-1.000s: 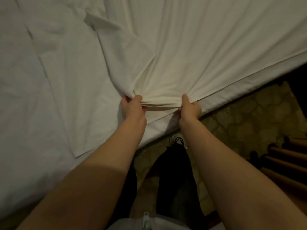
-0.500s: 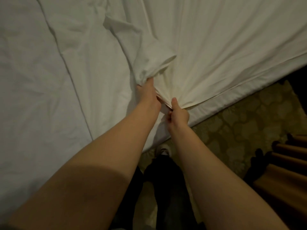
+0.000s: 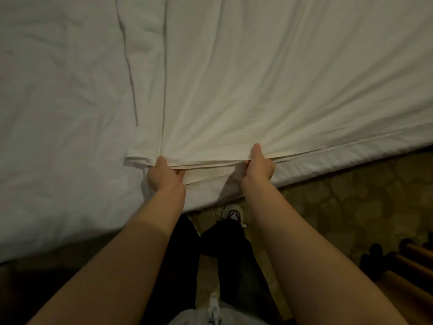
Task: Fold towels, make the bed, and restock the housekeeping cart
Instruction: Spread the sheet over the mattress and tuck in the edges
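Since half a second ago the two hands have moved apart, and the cloth that was bunched between them now lies flat. Nearest are black trousers and a white shoe on the patterned carpet. Beyond them, the left hand and the right hand each pinch the layered edge of the white sheet, thumbs on top. The sheet spreads over the bed, with creases fanning from both grips.
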Available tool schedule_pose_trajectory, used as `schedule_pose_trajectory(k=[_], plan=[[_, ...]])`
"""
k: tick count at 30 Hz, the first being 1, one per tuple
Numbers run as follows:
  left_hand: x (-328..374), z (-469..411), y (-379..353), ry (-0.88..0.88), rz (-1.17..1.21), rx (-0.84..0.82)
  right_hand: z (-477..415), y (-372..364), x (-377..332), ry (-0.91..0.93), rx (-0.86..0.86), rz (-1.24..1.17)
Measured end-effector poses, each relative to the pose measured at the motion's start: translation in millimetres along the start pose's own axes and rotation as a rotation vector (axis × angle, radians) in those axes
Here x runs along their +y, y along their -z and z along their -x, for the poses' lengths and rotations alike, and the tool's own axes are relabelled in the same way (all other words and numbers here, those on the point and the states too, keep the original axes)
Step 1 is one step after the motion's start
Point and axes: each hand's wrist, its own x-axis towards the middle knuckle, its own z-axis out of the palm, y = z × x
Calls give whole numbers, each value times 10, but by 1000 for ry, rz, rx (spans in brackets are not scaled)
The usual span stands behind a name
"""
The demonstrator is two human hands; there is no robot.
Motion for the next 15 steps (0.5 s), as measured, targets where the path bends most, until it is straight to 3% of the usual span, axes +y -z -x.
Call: schedule_pose_trajectory(k=[6,10,15], plan=[[-103,-9,315,1,12,-17,305,-200,312,-157,-318,129],[-237,-25,433,27,27,-50,427,-203,507,-20,-273,124],[-61,-140,532,61,-13,-214,445,-149,635,97,-195,146]])
